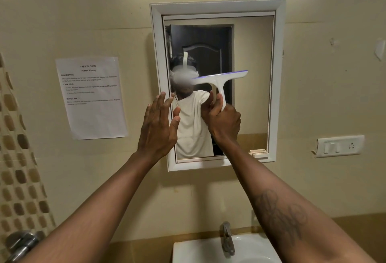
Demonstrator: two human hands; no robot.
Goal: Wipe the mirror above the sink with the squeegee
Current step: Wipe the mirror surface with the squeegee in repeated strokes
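A white-framed mirror [253, 74] hangs on the tiled wall above a white sink [200, 250]. My right hand [224, 124] grips the handle of a white squeegee [221, 79], whose blade with a purple edge lies roughly level across the middle of the glass. My left hand [158, 127] is flat with fingers spread, resting on the mirror's left frame edge and lower left glass. The glass reflects a person in a white shirt and a dark door.
A paper task sheet [92, 97] is taped to the wall left of the mirror. A switch plate [339, 145] sits to the right. A metal tap [227, 239] rises behind the sink, and another metal fitting [20, 244] is at lower left.
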